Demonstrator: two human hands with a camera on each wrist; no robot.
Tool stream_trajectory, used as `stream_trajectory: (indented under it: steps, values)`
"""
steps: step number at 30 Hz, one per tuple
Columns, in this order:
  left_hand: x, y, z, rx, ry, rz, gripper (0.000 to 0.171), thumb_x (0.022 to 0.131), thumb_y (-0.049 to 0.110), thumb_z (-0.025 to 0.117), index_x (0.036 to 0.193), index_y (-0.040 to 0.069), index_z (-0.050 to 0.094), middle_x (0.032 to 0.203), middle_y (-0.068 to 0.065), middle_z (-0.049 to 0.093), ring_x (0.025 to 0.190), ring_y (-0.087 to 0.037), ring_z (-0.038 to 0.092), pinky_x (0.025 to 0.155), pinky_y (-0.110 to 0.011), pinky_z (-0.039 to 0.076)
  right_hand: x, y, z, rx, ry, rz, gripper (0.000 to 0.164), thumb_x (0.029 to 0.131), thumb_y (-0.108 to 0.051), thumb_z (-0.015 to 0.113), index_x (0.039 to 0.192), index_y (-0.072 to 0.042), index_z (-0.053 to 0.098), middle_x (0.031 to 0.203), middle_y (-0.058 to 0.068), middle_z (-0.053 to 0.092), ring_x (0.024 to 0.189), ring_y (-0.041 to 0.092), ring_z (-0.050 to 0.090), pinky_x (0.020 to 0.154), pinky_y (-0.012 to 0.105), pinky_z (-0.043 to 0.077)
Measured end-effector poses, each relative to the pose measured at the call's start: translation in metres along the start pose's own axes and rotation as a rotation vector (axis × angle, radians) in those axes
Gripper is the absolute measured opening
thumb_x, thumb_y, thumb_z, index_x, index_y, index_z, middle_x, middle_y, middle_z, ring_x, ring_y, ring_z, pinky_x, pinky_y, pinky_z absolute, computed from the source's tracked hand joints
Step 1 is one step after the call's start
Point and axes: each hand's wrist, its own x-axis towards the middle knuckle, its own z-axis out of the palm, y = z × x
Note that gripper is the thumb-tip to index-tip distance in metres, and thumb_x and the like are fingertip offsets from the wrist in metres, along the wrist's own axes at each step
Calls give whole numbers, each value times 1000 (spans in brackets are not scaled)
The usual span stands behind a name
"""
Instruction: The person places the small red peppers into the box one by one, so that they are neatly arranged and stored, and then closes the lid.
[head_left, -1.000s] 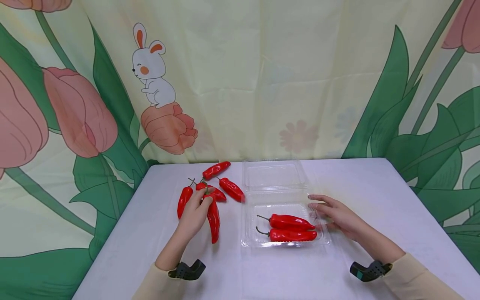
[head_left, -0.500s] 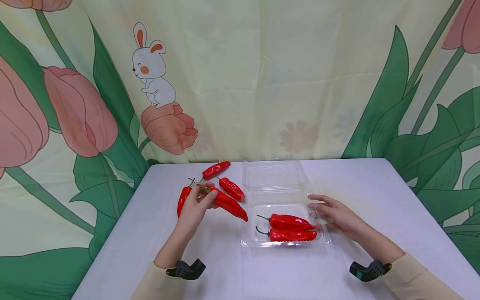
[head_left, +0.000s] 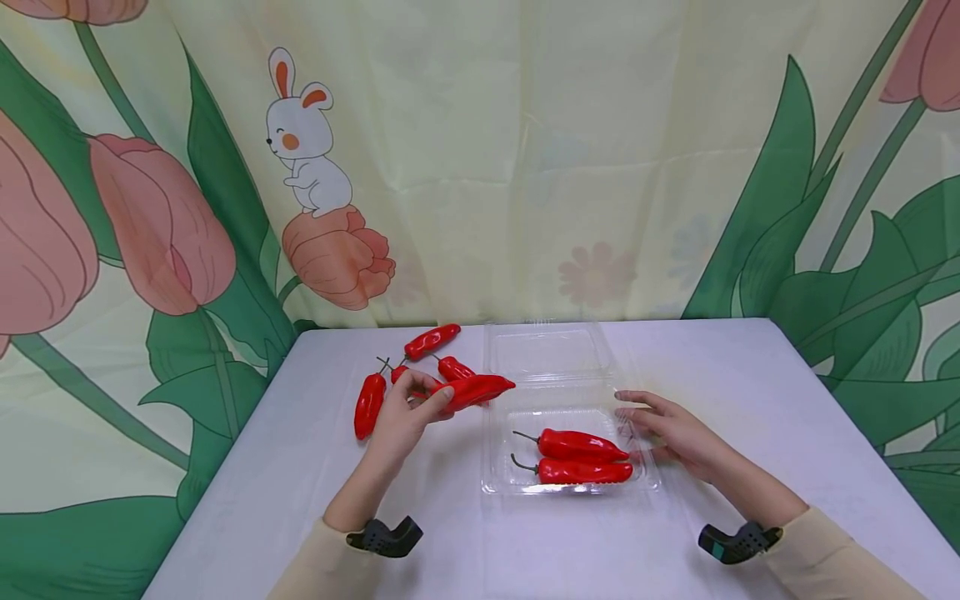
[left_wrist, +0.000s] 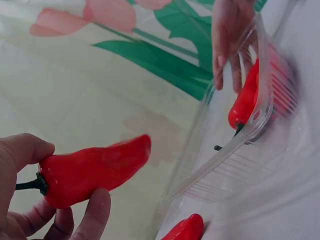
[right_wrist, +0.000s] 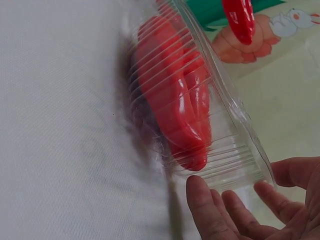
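My left hand (head_left: 401,421) pinches a red pepper (head_left: 482,389) near its stem end, thumb on one side and fingers on the other. In the left wrist view this pepper (left_wrist: 95,172) is raised, with its tip towards the clear plastic clamshell box (head_left: 497,482). Inside the box two red peppers (head_left: 585,472) lie side by side, stems to the left. My right hand (head_left: 678,433) is at the right wall of the box; the right wrist view shows its outstretched fingertips (right_wrist: 200,192) right by the ribbed side.
Several more red peppers, one of them at the left (head_left: 369,406) and one at the back (head_left: 432,341), lie left of the box. The box's clear lid (head_left: 551,352) lies folded back behind it. A patterned curtain (head_left: 480,167) hangs behind the white table (head_left: 570,550).
My left hand has lifted the pepper and swung its tip from pointing towards me round to the right, up beside the box. My right hand has stayed by the box.
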Motion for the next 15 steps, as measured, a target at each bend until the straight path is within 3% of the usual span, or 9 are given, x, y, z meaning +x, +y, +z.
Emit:
stream_trajectory:
  steps: [6, 15]
  values:
    - [4, 0, 5, 120, 20, 3, 41, 90, 26, 79, 117, 7, 56, 110, -12, 64, 93, -23, 63, 86, -42, 61, 0, 0, 0, -5, 3, 4, 64, 107, -30, 54, 161, -8, 28, 161, 30, 30, 136, 47, 47, 90, 45, 61]
    - [9, -4, 16, 91, -5, 51, 35, 95, 26, 74, 118, 6, 56, 114, -15, 63, 90, -24, 64, 75, -29, 60, -1, -1, 2, -3, 8, 15, 64, 106, -30, 55, 161, -9, 30, 161, 30, 32, 137, 46, 47, 92, 46, 61]
